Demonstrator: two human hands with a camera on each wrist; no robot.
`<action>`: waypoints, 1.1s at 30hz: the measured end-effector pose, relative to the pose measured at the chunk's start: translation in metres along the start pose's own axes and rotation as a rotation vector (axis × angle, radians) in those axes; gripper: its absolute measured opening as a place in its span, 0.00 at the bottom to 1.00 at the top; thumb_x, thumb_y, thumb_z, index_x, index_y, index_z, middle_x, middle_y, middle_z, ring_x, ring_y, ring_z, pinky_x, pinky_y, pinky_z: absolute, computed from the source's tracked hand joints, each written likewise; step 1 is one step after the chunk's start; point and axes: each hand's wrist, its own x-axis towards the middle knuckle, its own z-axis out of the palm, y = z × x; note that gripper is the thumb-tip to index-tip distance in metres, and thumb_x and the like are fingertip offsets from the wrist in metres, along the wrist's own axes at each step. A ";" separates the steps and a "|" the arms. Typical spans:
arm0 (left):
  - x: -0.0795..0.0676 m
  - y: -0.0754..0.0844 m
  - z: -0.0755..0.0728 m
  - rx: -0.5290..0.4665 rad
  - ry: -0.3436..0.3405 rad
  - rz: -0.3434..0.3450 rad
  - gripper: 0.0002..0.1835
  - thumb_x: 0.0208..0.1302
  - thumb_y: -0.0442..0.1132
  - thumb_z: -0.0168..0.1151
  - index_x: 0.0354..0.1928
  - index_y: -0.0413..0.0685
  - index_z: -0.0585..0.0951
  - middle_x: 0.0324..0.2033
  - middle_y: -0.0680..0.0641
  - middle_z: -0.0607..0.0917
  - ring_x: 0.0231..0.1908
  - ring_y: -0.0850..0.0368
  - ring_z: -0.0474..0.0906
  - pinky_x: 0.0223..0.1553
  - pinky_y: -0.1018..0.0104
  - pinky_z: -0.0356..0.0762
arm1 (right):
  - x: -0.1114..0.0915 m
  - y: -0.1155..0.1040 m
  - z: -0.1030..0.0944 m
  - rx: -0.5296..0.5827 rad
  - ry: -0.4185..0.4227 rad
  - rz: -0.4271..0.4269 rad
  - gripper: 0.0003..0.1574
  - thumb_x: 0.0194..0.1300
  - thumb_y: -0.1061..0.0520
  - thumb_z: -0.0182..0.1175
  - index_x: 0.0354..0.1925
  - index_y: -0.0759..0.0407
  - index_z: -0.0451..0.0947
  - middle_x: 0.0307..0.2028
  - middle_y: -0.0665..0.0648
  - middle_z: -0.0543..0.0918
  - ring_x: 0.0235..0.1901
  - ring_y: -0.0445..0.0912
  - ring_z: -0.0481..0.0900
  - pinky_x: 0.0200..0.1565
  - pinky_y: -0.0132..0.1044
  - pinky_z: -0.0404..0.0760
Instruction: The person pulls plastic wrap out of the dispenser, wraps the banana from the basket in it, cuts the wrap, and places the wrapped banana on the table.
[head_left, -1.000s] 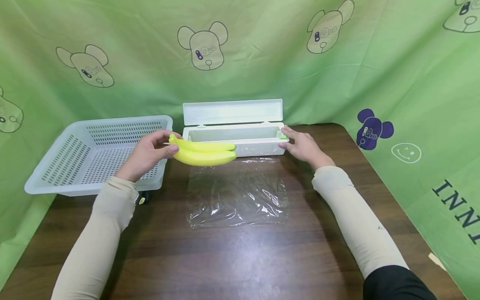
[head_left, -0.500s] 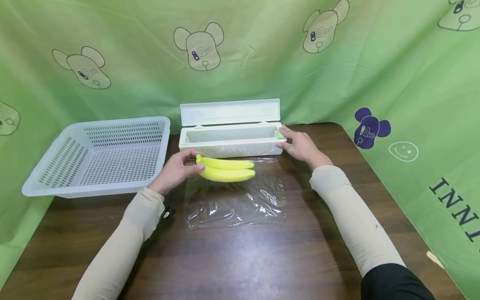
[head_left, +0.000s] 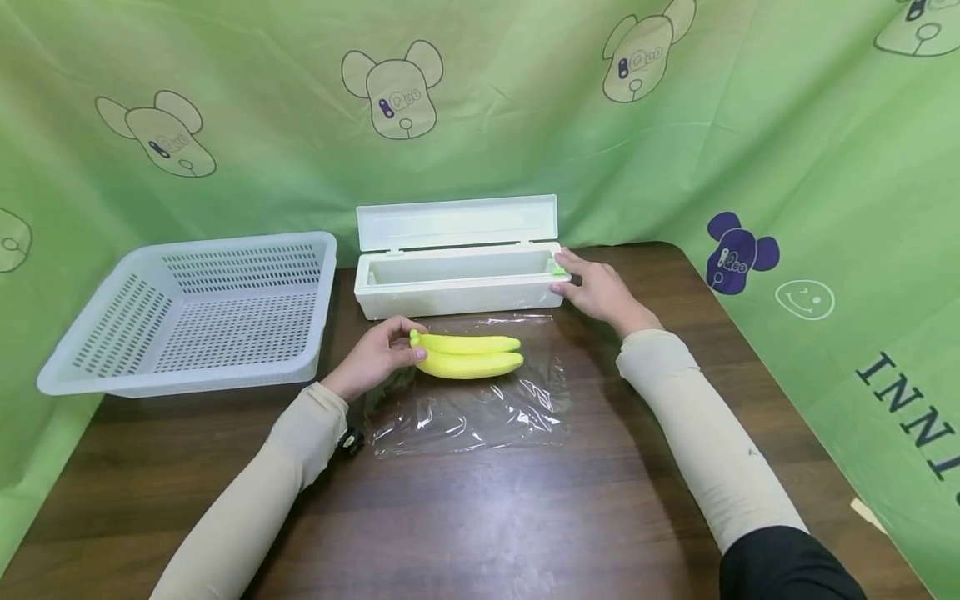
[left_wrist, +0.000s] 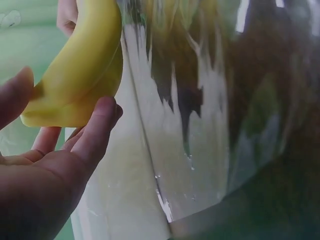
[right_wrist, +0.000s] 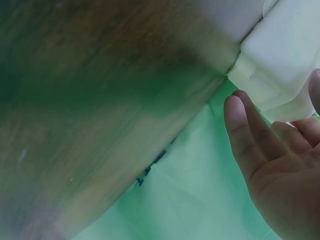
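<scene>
My left hand (head_left: pixel 384 354) pinches the stem end of a joined pair of yellow bananas (head_left: pixel 468 356), thumb in front and fingers behind. The bananas lie sideways over a clear sheet of cling film (head_left: pixel 472 417), close above its upper half. In the left wrist view the bananas (left_wrist: pixel 82 70) rise from between thumb and fingers. Behind the film stands a long white cling film box (head_left: pixel 457 297), its lid raised at the back. My right hand (head_left: pixel 600 292) holds the box's right end by a green slider (head_left: pixel 559 271), thumb at the front, with two fingers extended in the right wrist view.
A pale, slotted plastic basket (head_left: pixel 322 312) stands at the back left. A green printed curtain (head_left: pixel 510 117) hangs behind and beside the brown table (head_left: pixel 570 525). A small black object (head_left: pixel 350 442) shows beside the left wrist.
My left hand has carried the bananas from in front of the box's left part, to the right and toward me, down over the film. The right hand stays at the box's end.
</scene>
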 end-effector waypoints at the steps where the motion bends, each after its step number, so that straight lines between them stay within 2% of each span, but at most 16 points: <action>1: 0.001 -0.001 0.000 0.001 0.001 -0.002 0.18 0.60 0.27 0.62 0.52 0.30 0.71 0.54 0.35 0.73 0.51 0.43 0.75 0.46 0.64 0.77 | 0.000 0.000 0.000 0.000 0.003 -0.001 0.40 0.64 0.44 0.61 0.69 0.56 0.60 0.69 0.53 0.57 0.65 0.60 0.58 0.64 0.51 0.54; 6: 0.003 -0.004 -0.002 0.010 -0.018 -0.038 0.19 0.62 0.27 0.60 0.53 0.29 0.69 0.54 0.34 0.72 0.54 0.43 0.74 0.48 0.63 0.76 | 0.000 0.000 0.002 -0.002 0.020 -0.007 0.40 0.64 0.45 0.61 0.68 0.56 0.61 0.69 0.56 0.59 0.64 0.61 0.59 0.64 0.52 0.55; 12: 0.003 -0.004 -0.008 0.077 -0.022 -0.082 0.21 0.63 0.29 0.60 0.57 0.33 0.69 0.53 0.36 0.73 0.55 0.43 0.73 0.50 0.62 0.75 | 0.000 -0.001 0.002 0.009 0.008 0.002 0.40 0.64 0.44 0.60 0.69 0.56 0.61 0.69 0.55 0.58 0.65 0.61 0.58 0.64 0.52 0.54; 16: 0.002 -0.003 -0.009 0.091 -0.043 -0.079 0.24 0.62 0.30 0.61 0.59 0.33 0.68 0.54 0.36 0.73 0.56 0.43 0.71 0.51 0.60 0.74 | 0.000 0.000 0.000 0.003 -0.015 0.014 0.41 0.64 0.43 0.59 0.69 0.55 0.60 0.70 0.54 0.56 0.65 0.61 0.56 0.65 0.53 0.52; 20: 0.000 0.001 -0.011 0.133 -0.033 -0.058 0.26 0.61 0.32 0.62 0.61 0.34 0.68 0.56 0.37 0.73 0.58 0.43 0.69 0.54 0.56 0.71 | 0.002 0.000 -0.004 -0.003 -0.054 0.012 0.42 0.65 0.43 0.59 0.70 0.55 0.57 0.69 0.59 0.58 0.65 0.62 0.57 0.64 0.53 0.53; 23: -0.005 0.008 -0.014 0.232 0.006 -0.032 0.29 0.61 0.35 0.64 0.63 0.39 0.67 0.59 0.39 0.71 0.60 0.44 0.66 0.58 0.52 0.66 | 0.001 0.000 -0.008 0.007 -0.100 0.026 0.44 0.65 0.45 0.60 0.72 0.51 0.53 0.67 0.63 0.61 0.65 0.62 0.58 0.63 0.55 0.55; 26: -0.014 0.018 -0.016 0.372 0.097 0.004 0.29 0.61 0.40 0.64 0.63 0.46 0.68 0.61 0.43 0.70 0.62 0.46 0.63 0.60 0.49 0.61 | -0.001 0.001 -0.011 0.037 -0.119 0.049 0.49 0.64 0.47 0.60 0.74 0.44 0.45 0.67 0.65 0.61 0.63 0.64 0.59 0.62 0.58 0.56; 29: -0.025 0.026 -0.016 0.484 0.196 0.060 0.26 0.61 0.40 0.64 0.61 0.50 0.70 0.59 0.46 0.72 0.61 0.48 0.64 0.60 0.49 0.60 | -0.010 0.000 -0.014 0.068 -0.107 0.071 0.53 0.65 0.47 0.60 0.74 0.40 0.37 0.66 0.67 0.61 0.63 0.67 0.58 0.62 0.60 0.54; 31: -0.033 0.029 -0.016 0.509 0.258 0.100 0.23 0.61 0.38 0.63 0.59 0.48 0.73 0.55 0.47 0.74 0.58 0.49 0.68 0.57 0.51 0.65 | -0.020 -0.003 -0.016 0.062 -0.091 0.088 0.53 0.65 0.48 0.59 0.75 0.42 0.36 0.64 0.69 0.65 0.62 0.69 0.58 0.61 0.62 0.52; 33: -0.041 0.031 -0.016 0.521 0.298 0.137 0.20 0.60 0.35 0.63 0.55 0.46 0.74 0.50 0.47 0.77 0.51 0.51 0.73 0.52 0.54 0.70 | -0.032 -0.010 -0.020 0.032 -0.071 0.094 0.48 0.66 0.49 0.58 0.74 0.50 0.43 0.60 0.70 0.70 0.60 0.69 0.62 0.59 0.63 0.56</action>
